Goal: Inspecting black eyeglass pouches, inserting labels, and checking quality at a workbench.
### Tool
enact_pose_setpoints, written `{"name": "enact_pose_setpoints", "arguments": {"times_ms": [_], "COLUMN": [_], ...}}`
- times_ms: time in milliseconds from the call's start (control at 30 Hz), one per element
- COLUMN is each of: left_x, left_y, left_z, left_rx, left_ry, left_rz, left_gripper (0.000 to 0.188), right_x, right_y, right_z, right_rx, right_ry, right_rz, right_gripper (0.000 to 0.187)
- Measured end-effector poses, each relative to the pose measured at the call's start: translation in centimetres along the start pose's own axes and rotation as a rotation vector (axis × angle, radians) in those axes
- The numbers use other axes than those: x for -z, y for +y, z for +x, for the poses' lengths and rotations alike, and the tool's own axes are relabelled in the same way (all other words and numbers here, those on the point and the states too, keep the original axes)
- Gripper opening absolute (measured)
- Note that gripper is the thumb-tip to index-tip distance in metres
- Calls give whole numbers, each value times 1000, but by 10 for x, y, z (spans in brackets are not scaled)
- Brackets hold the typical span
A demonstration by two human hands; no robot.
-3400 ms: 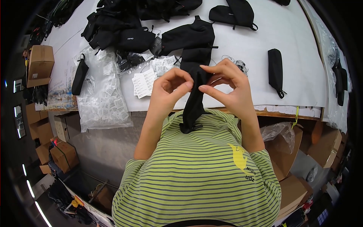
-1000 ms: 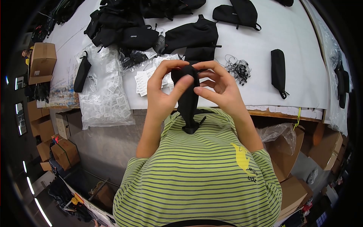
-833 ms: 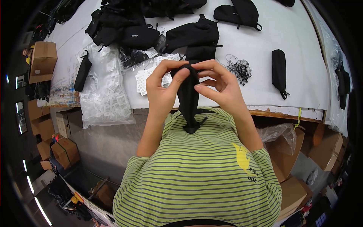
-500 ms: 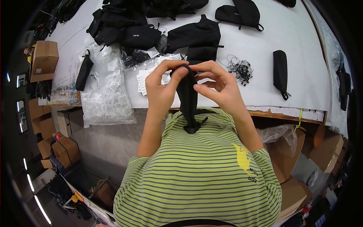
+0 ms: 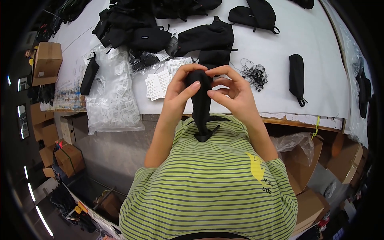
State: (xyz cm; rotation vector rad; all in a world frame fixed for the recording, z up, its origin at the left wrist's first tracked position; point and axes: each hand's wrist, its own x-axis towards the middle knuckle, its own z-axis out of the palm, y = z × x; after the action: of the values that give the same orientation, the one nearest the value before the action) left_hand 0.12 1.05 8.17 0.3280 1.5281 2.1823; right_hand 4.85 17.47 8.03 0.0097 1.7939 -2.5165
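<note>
The left hand [image 5: 176, 94] and right hand [image 5: 237, 93] both pinch the upper end of a black pouch [image 5: 201, 105], held before the striped shirt [image 5: 208, 176]. Tangled cords [image 5: 255, 76] lie on the tabletop [image 5: 320, 92].

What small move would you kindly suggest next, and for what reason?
Perhaps slide the right hand down the black pouch to smooth it, since the left hand pinches its far end and its near end is unheld before the striped shirt.

A: Readable print?
B: White lettering [image 5: 145, 37] on black pouch [image 5: 159, 41] by the heap [image 5: 128, 20], dark letters [image 5: 267, 189] on striped shirt [image 5: 200, 188].
A: Labels?
B: White tags [image 5: 159, 85]: print too small to read. Small labels [image 5: 120, 106] in clear bag [image 5: 108, 129], same.
</note>
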Motion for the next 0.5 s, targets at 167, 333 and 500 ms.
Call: {"name": "enact_pose_setpoints", "arguments": {"times_ms": [167,333,500], "left_x": [-6,-3,-3], "left_y": [-3,-3,-4], "left_z": [-3,-2,-2], "left_rx": [-36,-19,-41], "left_ry": [17,14,8], "left_rz": [-9,-16,-21], "left_gripper": [35,37,39], "right_x": [-1,-2,-1], "right_y": [-2,-2,-3], "right_z": [-1,-1,-1], "right_rx": [10,14,22], "right_ry": [-4,1,-4], "right_rz": [-26,-23,-30], "right_gripper": [30,31,29]}}
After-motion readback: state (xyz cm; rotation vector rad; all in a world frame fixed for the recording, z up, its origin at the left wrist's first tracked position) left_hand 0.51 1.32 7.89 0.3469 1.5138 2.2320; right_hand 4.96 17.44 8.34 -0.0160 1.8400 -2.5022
